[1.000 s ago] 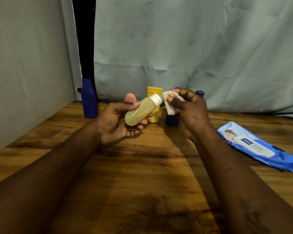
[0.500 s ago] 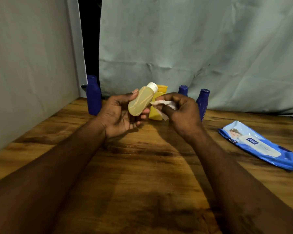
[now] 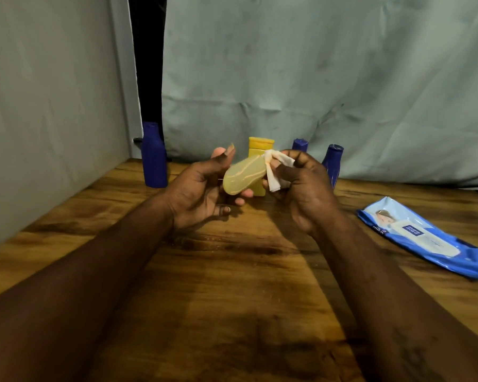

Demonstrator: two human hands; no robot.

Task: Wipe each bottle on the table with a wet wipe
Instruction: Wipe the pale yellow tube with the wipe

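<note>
My left hand (image 3: 202,188) holds a small translucent yellow bottle (image 3: 243,176) on its side above the table, base toward me. My right hand (image 3: 304,186) grips a white wet wipe (image 3: 278,172), which is wrapped over the bottle's cap end and hides the cap. Behind my hands a yellow bottle (image 3: 260,147) stands upright. A tall blue bottle (image 3: 153,157) stands at the back left. Two more blue bottles (image 3: 300,144) (image 3: 333,161) stand at the back, partly hidden by my right hand.
A blue pack of wet wipes (image 3: 425,239) lies flat on the wooden table (image 3: 232,299) at the right. A grey wall rises at the left and a pale cloth backdrop hangs behind the bottles.
The small bottle has tipped over, base now toward me. My right hand brought the wipe up over the cap end, which was bare before.
</note>
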